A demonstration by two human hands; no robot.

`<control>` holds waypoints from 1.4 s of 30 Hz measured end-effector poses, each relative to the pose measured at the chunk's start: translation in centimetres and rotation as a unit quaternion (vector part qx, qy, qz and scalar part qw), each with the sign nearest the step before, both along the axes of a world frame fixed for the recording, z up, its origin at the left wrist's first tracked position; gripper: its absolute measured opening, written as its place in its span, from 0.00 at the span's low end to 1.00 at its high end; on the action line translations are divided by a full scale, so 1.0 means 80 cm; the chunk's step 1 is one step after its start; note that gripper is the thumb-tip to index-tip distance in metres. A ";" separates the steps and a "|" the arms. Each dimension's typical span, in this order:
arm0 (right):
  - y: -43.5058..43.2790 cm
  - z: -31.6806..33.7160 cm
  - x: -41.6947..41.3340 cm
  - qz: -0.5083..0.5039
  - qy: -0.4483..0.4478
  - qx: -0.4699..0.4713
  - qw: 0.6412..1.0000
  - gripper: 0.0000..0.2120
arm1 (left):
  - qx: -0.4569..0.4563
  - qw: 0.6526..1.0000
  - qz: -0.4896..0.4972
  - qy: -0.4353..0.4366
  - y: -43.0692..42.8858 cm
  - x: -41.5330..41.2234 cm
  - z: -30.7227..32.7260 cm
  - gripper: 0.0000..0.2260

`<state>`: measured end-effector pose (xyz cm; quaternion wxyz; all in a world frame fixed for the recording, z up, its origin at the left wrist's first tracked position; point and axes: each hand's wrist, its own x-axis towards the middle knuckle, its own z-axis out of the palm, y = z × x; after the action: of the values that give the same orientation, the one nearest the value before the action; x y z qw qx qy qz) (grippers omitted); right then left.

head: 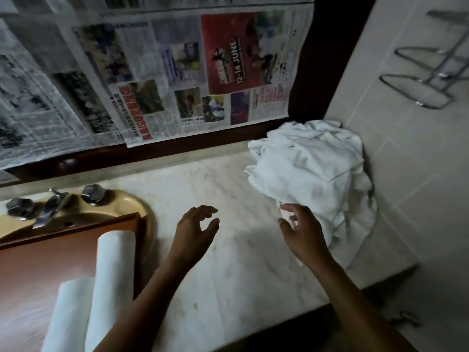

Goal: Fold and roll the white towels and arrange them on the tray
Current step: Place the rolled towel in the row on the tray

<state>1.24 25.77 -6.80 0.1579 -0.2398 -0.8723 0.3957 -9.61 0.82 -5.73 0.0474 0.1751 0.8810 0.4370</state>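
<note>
A heap of crumpled white towels [312, 168] lies at the back right of the marble counter [228, 250], against the tiled wall. My right hand [302, 229] reaches to the heap's lower left edge with fingers loosely spread, touching or nearly touching the cloth. My left hand [195, 229] hovers over the bare marble, fingers relaxed and holding nothing. Two rolled white towels [111, 280] lie side by side on a brown wooden tray [45, 260] at the lower left.
The tray sits over a beige sink [127, 207] with metal taps [50, 204]. Newspaper sheets [152, 72] cover the mirror behind the counter. A metal towel rack [431, 72] hangs on the tiled right wall. The counter's front edge runs along the bottom right.
</note>
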 end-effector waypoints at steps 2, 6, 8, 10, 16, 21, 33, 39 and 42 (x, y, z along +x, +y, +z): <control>0.047 0.009 -0.014 -0.018 0.002 0.024 1.000 0.17 | 0.016 1.000 -0.003 -0.014 0.034 -0.003 0.002 0.09; 0.152 0.016 -0.049 -0.072 0.004 0.101 0.992 0.22 | 0.028 0.999 -0.024 -0.026 0.097 -0.015 0.007 0.08; 0.211 0.010 -0.073 -0.119 -0.024 0.119 0.985 0.27 | 0.031 0.998 -0.032 -0.033 0.128 -0.020 0.015 0.08; 0.263 0.005 -0.097 -0.161 -0.074 0.132 0.975 0.35 | 0.027 0.998 -0.036 -0.035 0.153 -0.024 0.021 0.08; 0.349 -0.003 -0.125 -0.111 -0.170 0.155 0.967 0.34 | 0.017 0.997 -0.060 -0.040 0.194 -0.033 0.023 0.09; 0.356 0.026 -0.116 -0.107 -0.076 0.130 0.983 0.21 | 0.000 0.996 -0.078 -0.042 0.199 -0.035 0.016 0.10; 0.262 0.197 -0.103 0.034 0.163 0.062 0.984 0.05 | 0.042 0.993 -0.102 0.031 0.221 -0.048 0.075 0.09; 0.185 0.267 -0.054 0.231 0.173 -0.094 0.953 0.03 | 0.018 0.992 -0.071 0.102 0.235 -0.050 0.136 0.43; 0.149 0.294 -0.028 0.263 0.204 -0.116 0.936 0.07 | 0.005 0.985 -0.157 0.071 0.224 -0.030 0.163 0.33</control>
<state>-0.97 37.68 16.73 0.1943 0.0675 -0.8014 0.5617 -12.00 18.71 7.28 0.0516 0.3421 0.8416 0.4148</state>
